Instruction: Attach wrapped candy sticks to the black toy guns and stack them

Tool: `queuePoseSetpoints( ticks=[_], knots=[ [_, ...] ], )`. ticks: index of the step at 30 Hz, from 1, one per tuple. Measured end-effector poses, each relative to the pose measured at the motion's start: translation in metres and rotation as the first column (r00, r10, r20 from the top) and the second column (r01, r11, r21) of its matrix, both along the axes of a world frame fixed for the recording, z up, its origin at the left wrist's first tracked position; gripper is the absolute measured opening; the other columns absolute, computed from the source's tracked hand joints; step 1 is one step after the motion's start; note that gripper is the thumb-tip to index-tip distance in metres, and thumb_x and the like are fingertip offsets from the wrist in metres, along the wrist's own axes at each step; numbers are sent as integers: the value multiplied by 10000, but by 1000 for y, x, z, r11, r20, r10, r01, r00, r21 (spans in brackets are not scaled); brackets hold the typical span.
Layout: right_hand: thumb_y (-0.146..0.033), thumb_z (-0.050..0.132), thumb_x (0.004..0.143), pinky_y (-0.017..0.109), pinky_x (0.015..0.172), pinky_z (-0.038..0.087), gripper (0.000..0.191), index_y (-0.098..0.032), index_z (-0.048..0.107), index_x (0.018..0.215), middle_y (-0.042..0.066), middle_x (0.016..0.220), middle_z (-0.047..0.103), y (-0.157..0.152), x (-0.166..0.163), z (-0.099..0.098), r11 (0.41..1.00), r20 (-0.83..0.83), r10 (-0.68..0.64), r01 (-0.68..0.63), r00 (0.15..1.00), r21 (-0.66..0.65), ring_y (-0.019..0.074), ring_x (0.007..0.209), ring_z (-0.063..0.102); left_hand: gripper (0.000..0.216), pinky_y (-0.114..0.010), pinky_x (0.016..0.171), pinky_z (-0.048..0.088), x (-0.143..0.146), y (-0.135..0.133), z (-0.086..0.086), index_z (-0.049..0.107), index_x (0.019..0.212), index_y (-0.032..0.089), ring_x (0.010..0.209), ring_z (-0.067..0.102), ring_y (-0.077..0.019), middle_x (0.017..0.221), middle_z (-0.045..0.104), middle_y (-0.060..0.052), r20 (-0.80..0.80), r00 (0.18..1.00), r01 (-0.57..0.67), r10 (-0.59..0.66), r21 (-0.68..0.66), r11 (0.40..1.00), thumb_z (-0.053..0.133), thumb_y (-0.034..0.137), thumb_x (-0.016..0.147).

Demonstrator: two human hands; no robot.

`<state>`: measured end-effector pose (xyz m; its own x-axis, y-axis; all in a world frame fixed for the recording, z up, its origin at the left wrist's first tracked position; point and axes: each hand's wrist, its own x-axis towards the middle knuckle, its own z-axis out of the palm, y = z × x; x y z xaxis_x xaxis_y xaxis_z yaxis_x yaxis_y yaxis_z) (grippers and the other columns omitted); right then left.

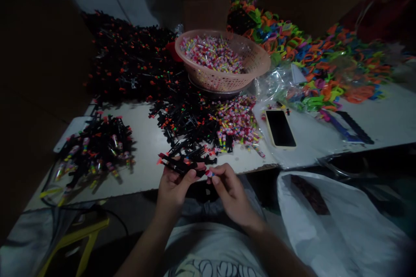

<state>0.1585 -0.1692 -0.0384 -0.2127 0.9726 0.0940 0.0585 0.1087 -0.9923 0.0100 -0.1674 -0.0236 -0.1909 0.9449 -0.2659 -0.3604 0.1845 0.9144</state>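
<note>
My left hand (173, 186) is closed around a small black plastic toy piece with an orange tip (175, 163), held just over the table's front edge. My right hand (229, 190) pinches a small wrapped candy tube (209, 174) against the end of that black piece. Both hands meet close together above my lap. Right behind them lies a loose heap of black pieces (188, 125) mixed with colourful candy tubes (238, 119).
A pink basket (256, 67) full of candy tubes stands at the back. A pile of black pieces with candy in them (95, 147) lies at the left. A phone (280, 128) rests face up at the right, beside bright plastic parts (312, 60). A white bag (341, 225) sits at the lower right.
</note>
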Motion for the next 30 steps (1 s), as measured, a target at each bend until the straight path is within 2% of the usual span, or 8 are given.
queuePoseSetpoints(
  ticks=[4, 7, 11, 16, 20, 23, 27, 30],
  knots=[
    [-241, 367, 934, 311, 746, 419, 110, -232, 474, 953, 51, 901, 604, 0, -1, 4, 988, 370, -62, 4, 927, 156, 197, 841, 559, 488, -360, 783, 543, 2, 0, -1, 524, 1005, 185, 862, 692, -247, 845, 737, -64, -13, 1000, -28, 28, -7, 1000, 791, 339, 627],
    [-209, 328, 931, 328, 739, 420, 146, -222, 470, 964, 70, 900, 606, 2, -3, 6, 975, 494, -59, -57, 867, 217, 210, 826, 557, 399, -359, 843, 512, 1, 0, -6, 580, 944, 163, 885, 684, -245, 873, 737, -80, -40, 999, -11, 11, -3, 1000, 770, 357, 651],
    [-193, 313, 930, 338, 735, 413, 173, -211, 476, 982, 77, 887, 609, 4, -5, 4, 961, 545, -40, -117, 838, 251, 212, 812, 558, 331, -351, 918, 460, -2, 0, -18, 628, 899, 142, 940, 663, -238, 919, 731, -95, -47, 999, -5, 5, -4, 1000, 738, 373, 688],
    [-206, 305, 941, 323, 735, 420, 175, -231, 467, 1003, 58, 915, 618, 3, -7, 1, 976, 484, 54, -149, 873, 158, 202, 835, 566, 372, -350, 889, 470, -5, -3, -22, 587, 902, 175, 879, 673, -226, 824, 735, -55, -32, 999, -40, 39, -31, 999, 775, 366, 644],
    [-286, 423, 910, 371, 740, 392, 138, -204, 503, 988, 87, 883, 614, 2, -13, -9, 955, 629, -51, -147, 776, 259, 234, 810, 540, 366, -312, 801, 498, -1, -4, -23, 622, 901, 158, 860, 673, -219, 880, 733, -74, 41, 998, -46, 49, -86, 995, 764, 390, 656],
    [-346, 477, 893, 378, 707, 368, 150, -209, 537, 886, 86, 774, 615, 5, -15, -21, 939, 694, -138, -129, 706, 318, 231, 724, 527, 357, -287, 767, 503, 4, -4, -26, 635, 928, 152, 810, 673, -186, 930, 730, -73, 122, 990, -51, 72, -166, 985, 757, 367, 671],
    [-323, 431, 910, 361, 654, 353, 189, -202, 568, 864, 75, 645, 611, 11, -17, -34, 926, 705, -103, -191, 702, 325, 214, 608, 514, 386, -267, 740, 505, 4, -3, -30, 615, 929, 149, 786, 670, -172, 878, 728, -68, 130, 989, -39, 67, -210, 977, 776, 353, 644],
    [-301, 395, 923, 341, 635, 356, 223, -182, 584, 918, 76, 669, 633, 13, -24, -36, 934, 693, -74, -195, 717, 301, 211, 620, 542, 411, -271, 699, 510, -4, 3, -29, 578, 923, 148, 729, 662, -172, 812, 719, -66, 28, 1000, 18, -13, -164, 986, 771, 375, 640]
  ],
)
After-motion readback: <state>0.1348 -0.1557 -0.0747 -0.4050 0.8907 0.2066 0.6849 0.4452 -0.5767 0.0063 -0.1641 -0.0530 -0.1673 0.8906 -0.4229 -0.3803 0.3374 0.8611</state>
